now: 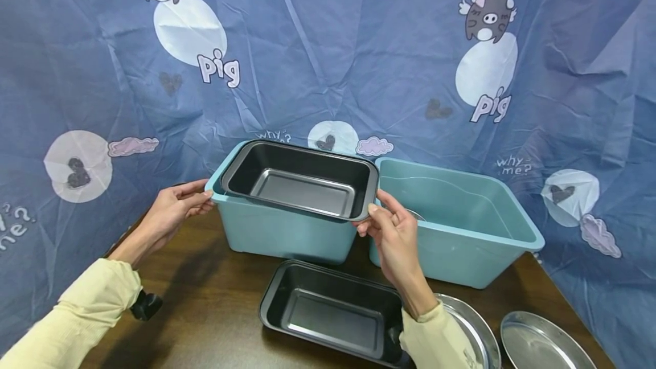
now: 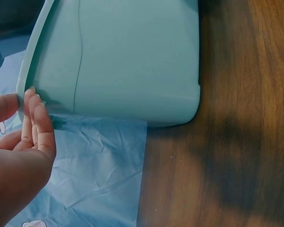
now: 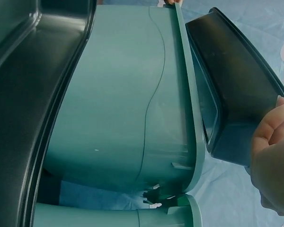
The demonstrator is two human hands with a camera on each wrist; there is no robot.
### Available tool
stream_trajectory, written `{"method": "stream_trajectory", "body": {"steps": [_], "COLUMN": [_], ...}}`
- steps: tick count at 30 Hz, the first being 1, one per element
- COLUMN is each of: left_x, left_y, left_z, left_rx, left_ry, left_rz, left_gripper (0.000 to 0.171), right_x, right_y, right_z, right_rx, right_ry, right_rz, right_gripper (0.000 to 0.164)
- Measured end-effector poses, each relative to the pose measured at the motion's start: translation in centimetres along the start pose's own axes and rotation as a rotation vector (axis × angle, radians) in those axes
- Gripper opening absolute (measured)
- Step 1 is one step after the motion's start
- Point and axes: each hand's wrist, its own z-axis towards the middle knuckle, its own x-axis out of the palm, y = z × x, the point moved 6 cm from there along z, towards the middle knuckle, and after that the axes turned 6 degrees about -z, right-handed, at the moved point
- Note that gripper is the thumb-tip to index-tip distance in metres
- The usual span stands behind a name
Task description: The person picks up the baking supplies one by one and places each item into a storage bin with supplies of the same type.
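My right hand (image 1: 396, 232) pinches the right rim of a black loaf pan (image 1: 304, 187), thumb on top and fingers beneath. Over the mouth of the left teal bin (image 1: 284, 235) the pan sits upright, overlapping the bin's opening in the head view. From the right wrist view, the pan's dark outside (image 3: 241, 90) tilts above the bin's rim, the right hand at its near end. My left hand (image 1: 174, 212) holds the left front corner of that bin's rim between thumb and fingers. The left wrist view shows the fingers (image 2: 43, 127) against the bin's outer wall.
A second black loaf pan (image 1: 333, 315) lies on the wooden table (image 1: 205, 300) in front of the bin. Another teal bin (image 1: 446, 252) stands to the right, with a bit of metal rim inside. Two round metal plates (image 1: 543, 340) lie at front right. A blue cloth (image 1: 328, 44) hangs behind.
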Motion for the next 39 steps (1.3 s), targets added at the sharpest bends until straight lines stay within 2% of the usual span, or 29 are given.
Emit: {"method": "stream_trajectory", "body": {"steps": [12, 19, 25, 39], "left_x": [0.0, 0.0, 0.1, 0.1], "left_y": [-0.1, -0.2, -0.1, -0.1], "left_z": [-0.1, 0.0, 0.0, -0.1], "left_rx": [-0.006, 0.003, -0.002, 0.01], "left_ry": [0.01, 0.014, 0.017, 0.023], "left_rz": [0.012, -0.004, 0.025, 0.029], "left_gripper": [0.062, 0.062, 0.064, 0.062], "right_x": [1.1, 1.4, 1.2, 1.1], "right_y": [-0.7, -1.1, -1.5, -2.4], "right_z": [1.9, 2.7, 3.1, 4.2], "right_rx": [0.01, 0.003, 0.011, 0.039], "right_ry": [-0.009, -0.021, -0.026, -0.047], "right_rz": [0.039, 0.025, 0.008, -0.126], "right_gripper": [0.052, 0.054, 0.054, 0.052]}}
